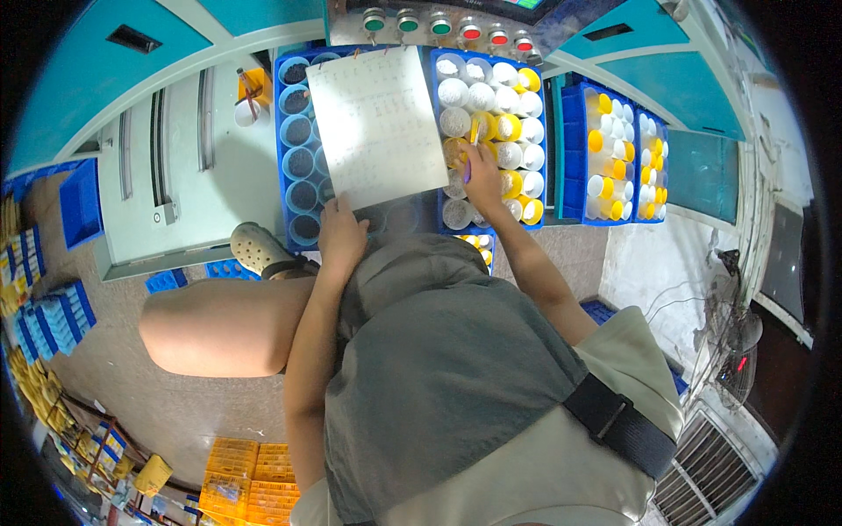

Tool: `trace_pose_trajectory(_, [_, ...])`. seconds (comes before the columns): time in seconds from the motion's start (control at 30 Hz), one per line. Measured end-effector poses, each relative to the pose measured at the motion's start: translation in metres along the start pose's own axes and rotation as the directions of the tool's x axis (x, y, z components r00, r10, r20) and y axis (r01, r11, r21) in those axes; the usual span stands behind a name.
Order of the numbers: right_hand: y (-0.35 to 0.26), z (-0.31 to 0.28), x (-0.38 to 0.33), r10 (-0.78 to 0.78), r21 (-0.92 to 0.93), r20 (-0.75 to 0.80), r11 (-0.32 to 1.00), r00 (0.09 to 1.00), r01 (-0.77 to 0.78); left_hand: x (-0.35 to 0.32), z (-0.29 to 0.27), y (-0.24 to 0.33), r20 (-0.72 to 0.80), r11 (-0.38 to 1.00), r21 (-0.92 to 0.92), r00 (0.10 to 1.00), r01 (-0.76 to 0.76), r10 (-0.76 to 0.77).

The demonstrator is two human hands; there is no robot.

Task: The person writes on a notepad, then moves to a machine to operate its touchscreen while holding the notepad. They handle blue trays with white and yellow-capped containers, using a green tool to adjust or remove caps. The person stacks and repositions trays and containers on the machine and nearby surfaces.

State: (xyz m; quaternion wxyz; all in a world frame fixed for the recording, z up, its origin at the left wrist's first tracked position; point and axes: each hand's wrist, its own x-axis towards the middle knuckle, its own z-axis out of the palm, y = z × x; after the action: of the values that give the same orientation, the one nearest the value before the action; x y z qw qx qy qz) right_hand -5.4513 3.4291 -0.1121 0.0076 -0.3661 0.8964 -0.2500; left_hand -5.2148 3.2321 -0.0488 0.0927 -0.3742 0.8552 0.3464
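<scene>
A white notebook (379, 127) with handwritten lines lies open over a blue crate of cups, its top edge tilted toward the machine. At its lower left corner, my left hand (343, 232) grips the page edge, with the fingertips partly hidden. My right hand (482, 182) is closed around a slim pen (467, 168) that shows purple, just right of the notebook. Beneath the right hand stands a blue crate (437, 74) of white and yellow cups (481, 96), several with white contents. Left of the notebook, pale blue cups (301, 162) hold dark grains.
Buttons in green and red (441, 24) line the machine panel ahead. An orange container (256, 86) and a white cup (248, 112) stand on the pale surface at left. More cup crates (574, 149) sit at right. Orange crates (230, 478) and a fan (737, 351) are behind.
</scene>
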Motion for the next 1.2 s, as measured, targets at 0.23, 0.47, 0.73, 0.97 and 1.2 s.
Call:
trace_pose_trajectory(0.23, [-0.004,0.004,-0.005,0.013,0.095,0.012,0.995,1.000,-0.014,0.004,-0.001,-0.007,0.041,0.997,-0.074,0.999,0.003,0.000])
trace_pose_trajectory(0.47, [-0.011,0.004,-0.004,0.056,0.050,0.061,0.997,0.997,-0.059,0.004,0.002,-0.010,0.097,0.989,-0.149,0.995,0.025,-0.010])
trace_pose_trajectory(0.73, [-0.011,0.006,-0.004,0.041,0.046,0.029,0.998,0.999,-0.043,0.023,0.003,-0.027,0.045,0.984,-0.177,0.999,0.021,-0.014])
trace_pose_trajectory(0.97, [-0.012,0.005,-0.004,0.030,0.043,0.000,0.999,1.000,-0.030,0.023,-0.007,-0.021,0.082,0.998,0.061,0.996,0.026,-0.031])
trace_pose_trajectory(1.2, [-0.007,0.006,-0.005,0.027,0.051,0.028,0.998,0.999,-0.028,0.031,-0.014,-0.020,0.140,0.994,-0.016,0.984,0.111,-0.108])
